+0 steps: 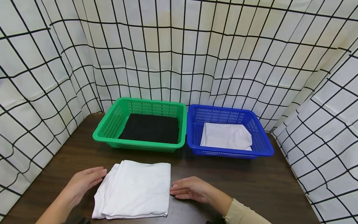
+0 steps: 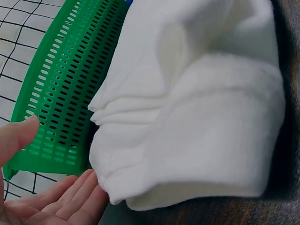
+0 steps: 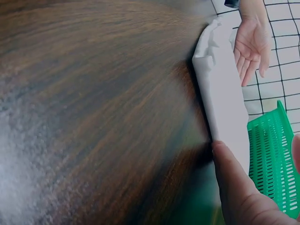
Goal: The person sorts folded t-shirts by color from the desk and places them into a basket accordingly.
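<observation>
Folded white cloth [image 1: 139,189] nearer the left edge of the bench [image 1: 265,183] than the right on my feed; left grip [image 1: 82,183] and right grip [image 1: 193,189] empty, fingers relaxed alongside it; I judge uneven inward pressure could buckle its loose left layers.

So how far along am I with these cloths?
Done, it seems: black cloth lies in the green basket, white cloth in the blue basket. In hand: a folded white bundle on the table, with your left hand and right hand at opposite sides. Left, probably: lifting it into a basket, perhaps the blue one, which holds white too.
</observation>
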Demonstrator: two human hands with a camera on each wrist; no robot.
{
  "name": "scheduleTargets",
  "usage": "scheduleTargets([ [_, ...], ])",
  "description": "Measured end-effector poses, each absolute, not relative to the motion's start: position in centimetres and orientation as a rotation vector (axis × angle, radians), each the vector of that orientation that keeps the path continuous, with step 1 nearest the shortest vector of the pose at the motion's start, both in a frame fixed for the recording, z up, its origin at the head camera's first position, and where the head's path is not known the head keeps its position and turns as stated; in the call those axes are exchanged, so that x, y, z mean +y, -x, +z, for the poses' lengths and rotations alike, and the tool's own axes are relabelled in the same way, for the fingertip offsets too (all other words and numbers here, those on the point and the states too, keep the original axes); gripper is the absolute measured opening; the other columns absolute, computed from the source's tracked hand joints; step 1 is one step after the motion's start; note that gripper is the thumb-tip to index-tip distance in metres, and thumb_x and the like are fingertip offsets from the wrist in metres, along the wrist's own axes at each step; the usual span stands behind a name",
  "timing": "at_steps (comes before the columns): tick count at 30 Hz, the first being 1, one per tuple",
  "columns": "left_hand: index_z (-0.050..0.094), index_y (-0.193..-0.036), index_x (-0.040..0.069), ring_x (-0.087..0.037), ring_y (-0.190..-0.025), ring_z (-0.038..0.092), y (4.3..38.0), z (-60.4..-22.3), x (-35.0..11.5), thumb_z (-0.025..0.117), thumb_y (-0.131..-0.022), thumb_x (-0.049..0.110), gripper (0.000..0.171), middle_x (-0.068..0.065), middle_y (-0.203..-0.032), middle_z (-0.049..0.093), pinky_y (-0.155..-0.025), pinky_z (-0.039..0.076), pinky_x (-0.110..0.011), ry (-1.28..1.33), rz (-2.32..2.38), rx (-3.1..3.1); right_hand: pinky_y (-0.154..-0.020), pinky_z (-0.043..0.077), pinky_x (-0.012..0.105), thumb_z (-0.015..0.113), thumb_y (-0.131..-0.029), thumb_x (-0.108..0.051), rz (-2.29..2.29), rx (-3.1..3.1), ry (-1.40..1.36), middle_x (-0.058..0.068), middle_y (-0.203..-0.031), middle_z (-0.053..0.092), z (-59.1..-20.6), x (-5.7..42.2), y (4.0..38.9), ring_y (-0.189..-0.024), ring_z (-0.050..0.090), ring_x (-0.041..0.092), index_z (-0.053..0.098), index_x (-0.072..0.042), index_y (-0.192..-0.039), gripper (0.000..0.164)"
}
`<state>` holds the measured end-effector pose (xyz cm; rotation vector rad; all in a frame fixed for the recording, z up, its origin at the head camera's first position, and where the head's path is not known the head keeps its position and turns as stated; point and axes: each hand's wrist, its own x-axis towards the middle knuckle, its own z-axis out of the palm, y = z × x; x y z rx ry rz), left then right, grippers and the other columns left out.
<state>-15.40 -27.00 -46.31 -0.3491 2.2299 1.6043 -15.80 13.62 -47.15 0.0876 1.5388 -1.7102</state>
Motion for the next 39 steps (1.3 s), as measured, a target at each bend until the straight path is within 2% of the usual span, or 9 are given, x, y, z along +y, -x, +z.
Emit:
scheduleTargets([
  [9,0.032,-0.146,-0.016,0.013,-0.092,0.061,15.0,-47.0,-27.0,0.061,-0.099,0.032,0.073,-0.008,-0.134,0.062,-0.087,0.057,-0.018,0.354,1.664,2.201,-0.101,0.054,0.042,0.059,-0.099,-0.01,-1.746,1.544,-0.13,0.022,-0.124,0.068,-47.6,13.3,16.2,-0.107,0.071,0.021,0.052,0.013,-0.134,0.043],
  [16,0.033,-0.145,-0.017,0.016,-0.094,0.057,14.9,-47.2,-26.7,0.058,-0.101,0.033,0.072,-0.021,-0.144,0.054,-0.09,0.056,-0.019,0.323,1.637,2.212,-0.1,0.054,0.041,0.057,-0.099,-0.006,-1.791,1.533,-0.158,0.024,-0.125,0.067,-47.7,13.1,16.6,-0.106,0.071,0.02,0.049,0.014,-0.136,0.043],
  [21,0.035,-0.145,-0.016,0.014,-0.098,0.057,15.0,-47.2,-26.7,0.058,-0.101,0.035,0.071,-0.022,-0.145,0.052,-0.093,0.056,-0.022,0.334,1.613,2.221,-0.102,0.053,0.042,0.057,-0.099,-0.005,-1.812,1.516,-0.163,0.022,-0.123,0.069,-47.9,12.8,16.6,-0.104,0.071,0.019,0.05,0.013,-0.135,0.041],
  [28,0.034,-0.144,-0.018,-0.003,-0.114,0.059,15.4,-47.3,-26.7,0.056,-0.102,0.035,0.071,-0.026,-0.147,0.049,-0.094,0.056,-0.026,0.335,1.604,2.196,-0.106,0.051,0.044,0.055,-0.1,-0.006,-1.837,1.479,-0.196,0.014,-0.11,0.074,-48.3,12.2,17.0,-0.099,0.07,0.018,0.056,0.01,-0.128,0.032],
  [30,0.035,-0.143,-0.019,-0.004,-0.113,0.06,15.5,-47.4,-26.7,0.056,-0.101,0.035,0.071,-0.026,-0.145,0.051,-0.093,0.057,-0.026,0.347,1.616,2.182,-0.106,0.05,0.045,0.054,-0.1,-0.007,-1.832,1.475,-0.2,0.01,-0.105,0.074,-48.3,12.0,17.1,-0.098,0.07,0.018,0.057,0.009,-0.127,0.031],
  [32,0.037,-0.142,-0.019,-0.001,-0.108,0.061,15.5,-47.4,-26.7,0.058,-0.101,0.033,0.069,-0.021,-0.138,0.058,-0.091,0.057,-0.024,0.361,1.655,2.15,-0.106,0.05,0.045,0.055,-0.1,-0.007,-1.825,1.475,-0.2,0.008,-0.102,0.073,-48.3,11.8,17.3,-0.098,0.069,0.018,0.058,0.009,-0.126,0.03],
  [34,0.042,-0.139,-0.018,0.003,-0.101,0.062,15.6,-47.5,-26.6,0.06,-0.1,0.03,0.065,-0.011,-0.126,0.067,-0.087,0.058,-0.022,0.383,1.716,2.097,-0.106,0.05,0.045,0.055,-0.1,-0.007,-1.816,1.476,-0.196,0.007,-0.101,0.073,-48.2,11.5,17.4,-0.098,0.069,0.018,0.058,0.009,-0.125,0.03],
  [36,0.046,-0.137,-0.017,0.006,-0.094,0.061,15.6,-47.7,-26.4,0.062,-0.099,0.027,0.06,0.001,-0.116,0.068,-0.084,0.057,-0.02,0.405,1.772,2.045,-0.106,0.05,0.045,0.056,-0.1,-0.007,-1.809,1.478,-0.191,0.007,-0.1,0.072,-48.1,11.3,17.4,-0.098,0.069,0.018,0.058,0.008,-0.124,0.029],
  [39,0.045,-0.137,-0.019,0.005,-0.093,0.061,15.6,-47.7,-26.1,0.063,-0.098,0.026,0.062,0.004,-0.113,0.067,-0.082,0.057,-0.02,0.397,1.786,2.02,-0.106,0.051,0.045,0.057,-0.099,-0.006,-1.801,1.481,-0.184,0.007,-0.098,0.07,-48.0,10.9,17.5,-0.095,0.068,0.017,0.06,0.007,-0.122,0.026],
])
